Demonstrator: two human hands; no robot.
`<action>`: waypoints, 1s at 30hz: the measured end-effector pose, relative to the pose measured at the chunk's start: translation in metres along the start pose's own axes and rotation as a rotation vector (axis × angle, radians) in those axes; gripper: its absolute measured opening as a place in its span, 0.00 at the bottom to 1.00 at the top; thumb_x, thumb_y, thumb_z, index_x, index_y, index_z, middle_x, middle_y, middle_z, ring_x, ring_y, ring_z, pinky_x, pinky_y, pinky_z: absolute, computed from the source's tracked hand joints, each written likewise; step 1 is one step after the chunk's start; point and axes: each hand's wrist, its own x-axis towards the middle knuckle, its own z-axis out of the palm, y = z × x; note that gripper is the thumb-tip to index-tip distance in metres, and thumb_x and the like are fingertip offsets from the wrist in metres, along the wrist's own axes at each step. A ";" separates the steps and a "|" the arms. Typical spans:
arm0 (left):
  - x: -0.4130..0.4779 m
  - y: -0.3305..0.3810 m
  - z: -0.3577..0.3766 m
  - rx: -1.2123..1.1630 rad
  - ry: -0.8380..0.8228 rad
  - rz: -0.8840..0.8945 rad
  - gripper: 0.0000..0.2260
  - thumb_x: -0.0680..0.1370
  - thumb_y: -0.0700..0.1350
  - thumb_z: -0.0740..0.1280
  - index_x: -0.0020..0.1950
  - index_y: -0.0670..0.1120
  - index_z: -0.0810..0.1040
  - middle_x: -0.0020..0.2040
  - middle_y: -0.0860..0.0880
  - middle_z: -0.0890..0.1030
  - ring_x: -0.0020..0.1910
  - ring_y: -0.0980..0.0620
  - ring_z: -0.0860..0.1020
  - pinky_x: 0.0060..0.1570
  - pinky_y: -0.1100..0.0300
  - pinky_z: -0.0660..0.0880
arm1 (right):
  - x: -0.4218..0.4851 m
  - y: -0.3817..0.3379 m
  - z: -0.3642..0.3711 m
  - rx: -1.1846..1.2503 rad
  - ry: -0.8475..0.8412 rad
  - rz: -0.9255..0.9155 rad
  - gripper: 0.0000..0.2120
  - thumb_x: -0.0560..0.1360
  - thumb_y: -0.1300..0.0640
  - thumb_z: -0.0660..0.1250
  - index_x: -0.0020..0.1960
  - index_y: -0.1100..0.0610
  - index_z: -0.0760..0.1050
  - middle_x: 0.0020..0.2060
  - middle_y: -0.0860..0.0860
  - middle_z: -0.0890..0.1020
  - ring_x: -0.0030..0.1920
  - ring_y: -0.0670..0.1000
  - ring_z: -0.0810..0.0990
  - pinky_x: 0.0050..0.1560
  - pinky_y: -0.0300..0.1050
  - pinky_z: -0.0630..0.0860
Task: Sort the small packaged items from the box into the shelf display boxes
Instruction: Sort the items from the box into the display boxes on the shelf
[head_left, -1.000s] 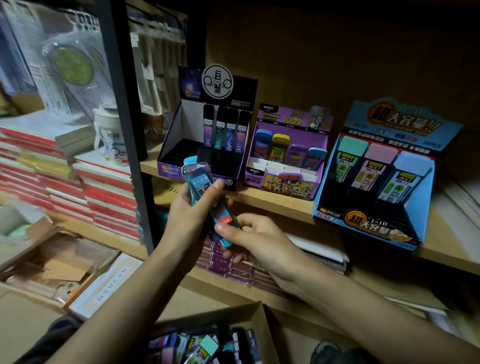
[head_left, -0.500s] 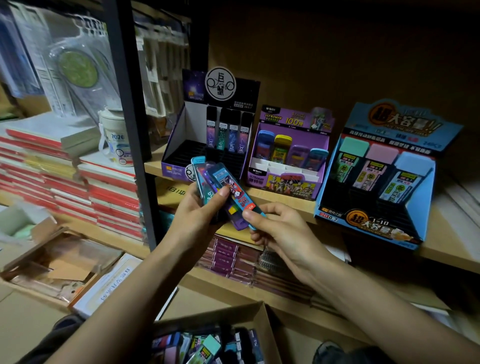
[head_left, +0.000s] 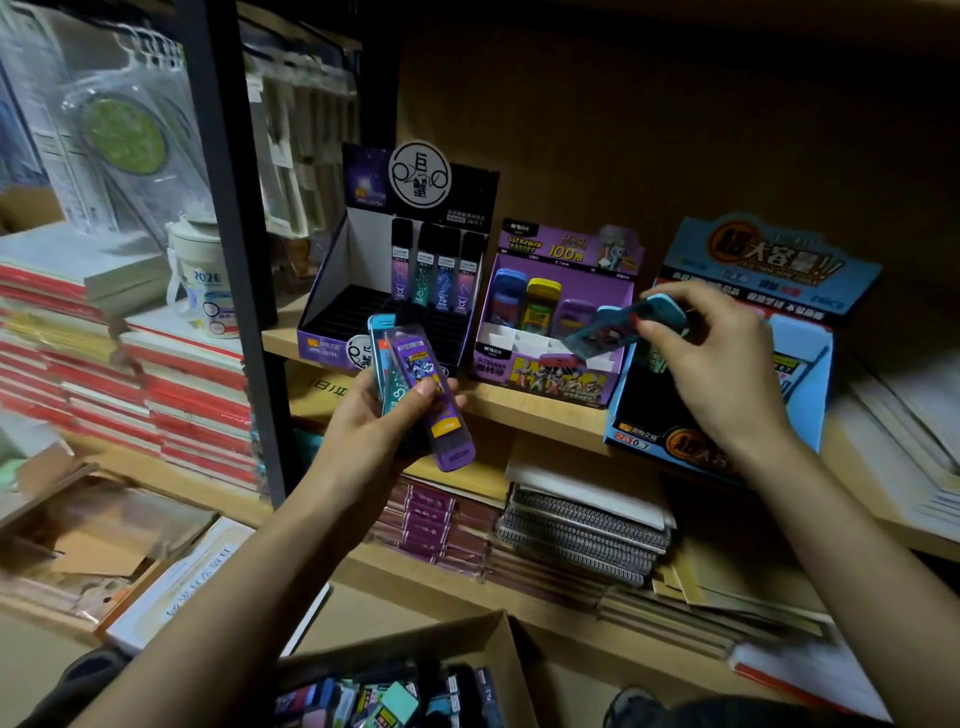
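My left hand (head_left: 374, 426) grips a small fan of flat packaged cases (head_left: 415, 384), a purple one on top and teal ones behind, in front of the shelf edge. My right hand (head_left: 711, 364) pinches one blue case (head_left: 618, 325) and holds it tilted over the right side of the purple display box (head_left: 524, 374). That box holds a blue, a yellow and a purple case at its back. On its left stands the black display box (head_left: 332, 332) with several dark cases. To the right, partly behind my right hand, is the blue display box (head_left: 800, 395). The cardboard box (head_left: 467, 644) with mixed cases sits at the bottom.
A black upright post (head_left: 234, 260) divides the shelving left of the display boxes. Stacked red-edged notebooks (head_left: 197, 405) and a white cup (head_left: 200, 280) sit on the left. Spiral notebooks (head_left: 582, 530) and purple packs fill the lower shelf. Paper stacks lie at far right.
My right hand pulled a blue case off the stack in my left hand and carried it up and right to the purple display box. My left hand stayed roughly in place.
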 end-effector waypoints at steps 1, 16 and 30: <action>0.000 0.000 0.000 0.004 0.000 0.000 0.18 0.76 0.38 0.63 0.65 0.39 0.69 0.47 0.45 0.84 0.46 0.50 0.84 0.42 0.56 0.81 | 0.001 0.001 0.000 -0.053 0.008 -0.053 0.10 0.74 0.62 0.68 0.55 0.56 0.78 0.47 0.48 0.78 0.49 0.42 0.73 0.47 0.22 0.66; 0.001 -0.002 -0.010 0.027 -0.013 0.013 0.20 0.73 0.41 0.65 0.64 0.42 0.71 0.50 0.44 0.84 0.49 0.47 0.83 0.42 0.57 0.81 | 0.023 0.017 0.007 -0.275 0.010 -0.192 0.13 0.75 0.66 0.65 0.59 0.63 0.76 0.51 0.59 0.77 0.53 0.57 0.76 0.52 0.42 0.69; 0.003 -0.002 -0.006 0.026 -0.057 0.026 0.19 0.71 0.42 0.66 0.61 0.44 0.72 0.50 0.45 0.84 0.49 0.48 0.83 0.40 0.58 0.80 | 0.026 0.038 0.041 -0.497 -0.027 -0.199 0.13 0.77 0.60 0.63 0.60 0.61 0.75 0.54 0.58 0.77 0.56 0.59 0.72 0.52 0.52 0.70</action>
